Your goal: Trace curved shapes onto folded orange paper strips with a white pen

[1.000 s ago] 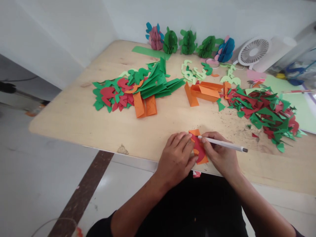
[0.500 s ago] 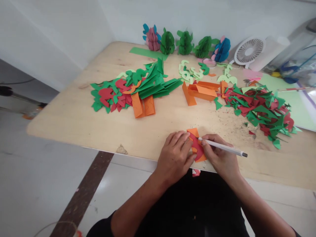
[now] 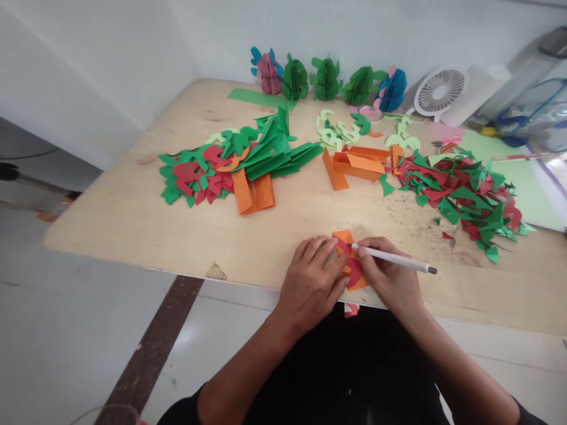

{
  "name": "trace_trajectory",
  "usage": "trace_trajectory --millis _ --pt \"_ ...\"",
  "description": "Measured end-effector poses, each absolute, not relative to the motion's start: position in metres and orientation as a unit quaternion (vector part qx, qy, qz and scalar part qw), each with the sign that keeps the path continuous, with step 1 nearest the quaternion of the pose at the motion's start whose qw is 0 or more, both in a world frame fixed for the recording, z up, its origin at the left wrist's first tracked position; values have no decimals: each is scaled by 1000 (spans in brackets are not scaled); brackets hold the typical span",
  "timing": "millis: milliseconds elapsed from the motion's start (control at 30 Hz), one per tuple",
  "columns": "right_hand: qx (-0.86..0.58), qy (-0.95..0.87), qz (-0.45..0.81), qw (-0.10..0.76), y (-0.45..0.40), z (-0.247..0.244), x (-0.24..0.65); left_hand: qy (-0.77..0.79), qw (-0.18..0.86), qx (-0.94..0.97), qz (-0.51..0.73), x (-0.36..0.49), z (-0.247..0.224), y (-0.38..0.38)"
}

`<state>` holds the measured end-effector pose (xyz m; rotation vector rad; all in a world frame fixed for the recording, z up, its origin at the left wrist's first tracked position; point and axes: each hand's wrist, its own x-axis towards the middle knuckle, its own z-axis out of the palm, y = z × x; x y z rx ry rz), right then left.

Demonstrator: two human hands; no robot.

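Note:
A red paper cutout [image 3: 355, 273] lies over a piece of orange paper [image 3: 343, 236] near the table's front edge. My left hand [image 3: 310, 277] rests on both papers, its fingers spread a little and pressing them down from the left. In my right hand [image 3: 394, 280] is a white pen [image 3: 398, 258], pinched between thumb and fingers. The pen's tip touches the papers at the upper right side of the red cutout, and its dark end points right.
Folded orange papers [image 3: 361, 162] lie behind my hands. Green strips [image 3: 279, 150] and red and green cutouts [image 3: 186, 174] are at left, scraps [image 3: 469, 195] at right. Paper figures [image 3: 326, 79] and a small fan [image 3: 440, 91] stand along the wall.
The whole view has shifted slightly. My right hand and the pen have moved a little against the red cutout, while my left hand keeps holding the papers.

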<state>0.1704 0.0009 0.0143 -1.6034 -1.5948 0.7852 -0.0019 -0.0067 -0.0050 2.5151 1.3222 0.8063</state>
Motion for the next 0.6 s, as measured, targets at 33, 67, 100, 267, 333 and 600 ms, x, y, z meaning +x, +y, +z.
trace_trajectory --millis 33,67,100,267,333,600 --pt "-624 -618 307 366 1 14 170 446 93 848 272 -2 -5 -7" --pt "-625 -616 307 367 2 14 170 446 93 847 273 -2 -5 -7" --pt "-626 -615 307 367 2 14 169 447 93 847 274 -2 -5 -7" --pt "-627 -616 304 367 2 14 169 448 91 846 276 -2 -5 -7" --pt "-627 -618 302 366 2 15 169 448 92 845 277 -2 -5 -7" --pt "-623 -633 288 358 1 15 172 447 92 846 277 -2 -5 -7"
